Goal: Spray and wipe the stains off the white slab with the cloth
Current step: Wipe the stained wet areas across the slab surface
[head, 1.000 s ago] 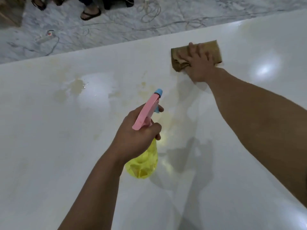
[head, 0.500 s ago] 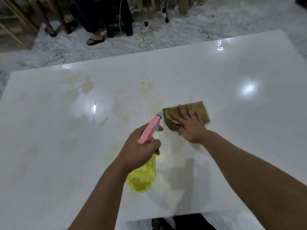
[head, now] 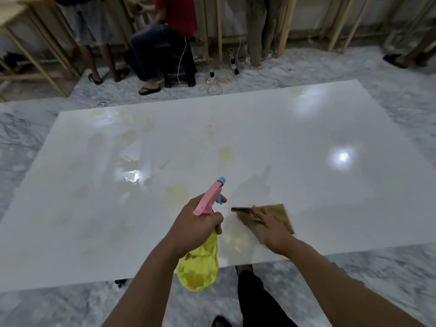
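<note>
The white slab (head: 306, 180) lies flat on the marble floor and fills the middle of the view. Yellowish stains (head: 175, 195) mark its centre and far left. My left hand (head: 195, 226) grips a spray bottle (head: 200, 265) with a yellow body and a pink head, its blue nozzle pointing away over the slab. Close to the slab's near edge, my right hand (head: 273, 230) presses flat on a brown cloth (head: 283, 214), just right of the bottle.
Grey marble floor (head: 377, 274) surrounds the slab. Beyond the far edge stand people's legs (head: 94, 55) and a seated person (head: 165, 50), with power strips and cables (head: 212, 83) on the floor. Wooden frames (head: 283, 31) line the back wall. My own dark trouser leg (head: 257, 300) is below.
My right hand has dragged the cloth from the far part of the slab back toward the near edge. The view has pulled back. The left hand keeps hold of the bottle.
</note>
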